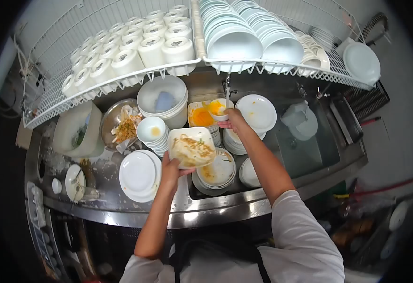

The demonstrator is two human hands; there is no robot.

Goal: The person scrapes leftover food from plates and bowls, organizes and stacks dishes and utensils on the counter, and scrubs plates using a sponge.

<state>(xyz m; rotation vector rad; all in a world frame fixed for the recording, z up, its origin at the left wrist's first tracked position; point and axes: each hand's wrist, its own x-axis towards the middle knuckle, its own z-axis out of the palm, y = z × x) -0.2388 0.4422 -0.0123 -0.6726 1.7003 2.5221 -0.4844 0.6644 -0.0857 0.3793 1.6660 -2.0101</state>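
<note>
My left hand (171, 172) grips the lower left edge of a square white dish (191, 147) smeared with brown and pale food remains. In my right hand (234, 120) is a small white bowl (218, 109) with orange-yellow residue, tilted beside the tap. Just below that bowl, a stack of square dishes (200, 116) has an orange smear on top. Soiled round plates (218, 167) are piled right of the square dish. A stack of small bowls (152, 130) stands at its upper left, and white plates (141, 173) lie left of my left hand.
Wire racks of upturned cups (127, 62) and bowls (232, 45) hang above the sink. A metal bowl of food scraps (122, 123), a white bucket (163, 100) and a plastic tub (77, 129) stand left. A water-filled basin (310, 153) is at the right.
</note>
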